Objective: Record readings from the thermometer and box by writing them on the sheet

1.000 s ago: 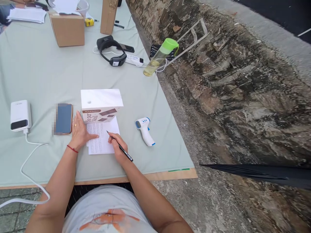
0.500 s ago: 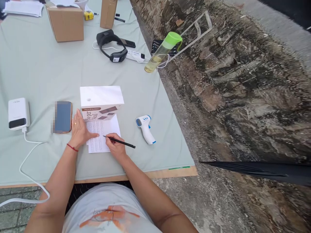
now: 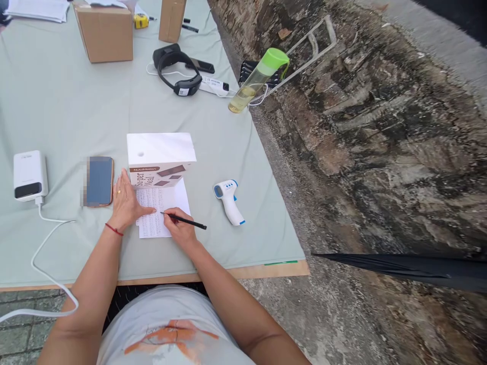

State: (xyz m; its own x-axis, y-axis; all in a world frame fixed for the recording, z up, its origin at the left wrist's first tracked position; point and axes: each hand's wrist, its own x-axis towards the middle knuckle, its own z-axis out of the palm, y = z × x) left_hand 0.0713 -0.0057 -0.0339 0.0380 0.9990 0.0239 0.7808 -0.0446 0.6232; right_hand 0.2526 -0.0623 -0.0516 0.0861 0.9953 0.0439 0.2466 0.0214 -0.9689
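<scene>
My right hand [image 3: 179,229] is closed around a black pen [image 3: 190,221], its tip at a sheet of paper [image 3: 180,200] covered with small rows of writing on its left part. My left hand [image 3: 127,203] lies open with the thumb stretched across the paper and the fingers along its left edge. At the paper's far end stands a white box [image 3: 162,147] with brown print, close to my left fingertips. A phone [image 3: 100,181] rests just left of that hand. To the right of the paper lies a white and blue infrared thermometer [image 3: 230,202].
A white power bank [image 3: 29,175] with a cable sits at the left. Farther back are a black headset [image 3: 178,71], a bottle with a green lid [image 3: 258,81] at the table's right edge, and cardboard boxes [image 3: 108,35]. A rock wall [image 3: 361,126] rises on the right.
The pen's back end has swung slightly left and up, with its tip staying near the same place on the paper. My left hand keeps its place; the whole view has shifted slightly.
</scene>
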